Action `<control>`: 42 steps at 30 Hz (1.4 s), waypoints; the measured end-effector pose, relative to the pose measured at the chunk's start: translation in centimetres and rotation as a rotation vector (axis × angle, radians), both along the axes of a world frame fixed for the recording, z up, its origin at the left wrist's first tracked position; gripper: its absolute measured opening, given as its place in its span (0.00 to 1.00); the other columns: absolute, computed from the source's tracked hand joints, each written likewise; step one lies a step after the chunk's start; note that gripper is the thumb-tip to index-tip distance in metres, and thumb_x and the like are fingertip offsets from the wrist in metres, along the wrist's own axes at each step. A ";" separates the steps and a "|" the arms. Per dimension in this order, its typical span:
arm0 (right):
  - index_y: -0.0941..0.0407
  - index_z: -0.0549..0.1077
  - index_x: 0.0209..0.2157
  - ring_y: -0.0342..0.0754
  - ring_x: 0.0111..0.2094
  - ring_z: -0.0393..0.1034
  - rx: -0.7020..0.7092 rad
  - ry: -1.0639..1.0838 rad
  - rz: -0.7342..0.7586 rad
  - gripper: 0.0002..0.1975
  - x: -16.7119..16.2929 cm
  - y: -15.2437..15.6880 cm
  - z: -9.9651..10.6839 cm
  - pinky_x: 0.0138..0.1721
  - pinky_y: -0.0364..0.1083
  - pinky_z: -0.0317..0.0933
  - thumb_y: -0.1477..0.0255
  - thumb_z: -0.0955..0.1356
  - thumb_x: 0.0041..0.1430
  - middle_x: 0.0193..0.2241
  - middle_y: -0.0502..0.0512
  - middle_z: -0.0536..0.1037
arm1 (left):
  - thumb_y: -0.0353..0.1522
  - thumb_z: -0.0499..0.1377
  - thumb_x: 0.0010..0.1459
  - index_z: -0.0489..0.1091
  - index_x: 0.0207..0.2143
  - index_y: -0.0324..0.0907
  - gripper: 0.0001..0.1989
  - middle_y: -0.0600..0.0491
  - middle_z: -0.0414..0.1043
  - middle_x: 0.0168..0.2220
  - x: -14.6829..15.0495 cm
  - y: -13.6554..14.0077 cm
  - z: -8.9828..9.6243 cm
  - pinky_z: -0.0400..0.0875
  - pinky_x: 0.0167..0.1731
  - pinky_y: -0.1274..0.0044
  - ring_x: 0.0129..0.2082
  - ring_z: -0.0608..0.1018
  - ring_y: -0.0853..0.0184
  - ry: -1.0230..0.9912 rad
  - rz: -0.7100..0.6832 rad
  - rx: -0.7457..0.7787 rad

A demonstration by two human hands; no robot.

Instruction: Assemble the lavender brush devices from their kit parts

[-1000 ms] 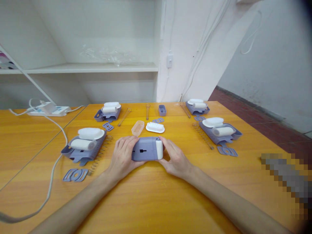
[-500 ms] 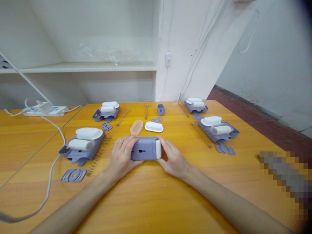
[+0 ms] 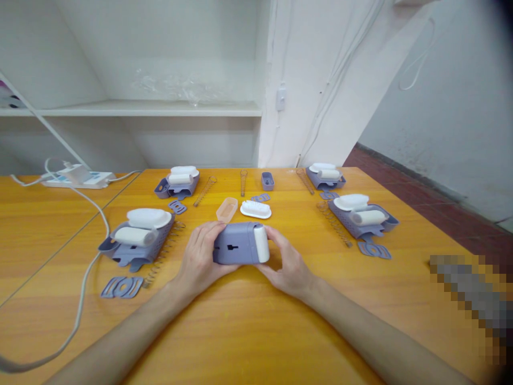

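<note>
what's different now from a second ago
The purple case has turned slightly in the hands, and the white roller at its right end now slants, its lower end angled right. No new thing has been picked up or put down. The left hand still holds the case, the right hand stays at the roller end; the table's parts lie as before.

Purple-grey case point(image 3: 245, 243), white roller point(image 3: 262, 244), orange-yellow wood-grained table point(image 3: 248, 337)

Wooden table point(image 3: 248, 331), white brush point(image 3: 255, 209), peach tray point(image 3: 227, 210), coiled springs point(image 3: 242, 187), purple holders point(image 3: 162, 240), power strip point(image 3: 98, 180)
</note>
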State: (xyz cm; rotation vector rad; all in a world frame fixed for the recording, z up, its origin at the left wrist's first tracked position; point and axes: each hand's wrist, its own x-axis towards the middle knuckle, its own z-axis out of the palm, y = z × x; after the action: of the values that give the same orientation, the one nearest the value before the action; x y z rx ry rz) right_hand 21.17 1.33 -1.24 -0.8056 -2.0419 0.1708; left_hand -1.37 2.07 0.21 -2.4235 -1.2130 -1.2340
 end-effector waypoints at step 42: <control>0.56 0.63 0.53 0.53 0.51 0.61 -0.080 -0.096 -0.345 0.20 0.8 1.9 1.1 0.50 0.53 0.53 0.66 0.60 0.60 0.49 0.59 0.68 | 0.50 0.60 0.46 0.59 0.55 0.41 0.37 0.43 0.63 0.49 0.8 0.7 0.0 0.65 0.46 0.63 0.47 0.67 0.55 0.141 0.032 -0.190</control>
State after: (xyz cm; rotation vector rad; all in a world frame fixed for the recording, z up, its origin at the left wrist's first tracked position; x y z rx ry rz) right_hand 21.95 3.23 -0.17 -1.2217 -1.9585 0.0188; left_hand -0.58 2.72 0.19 -2.5611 -1.3781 -0.9603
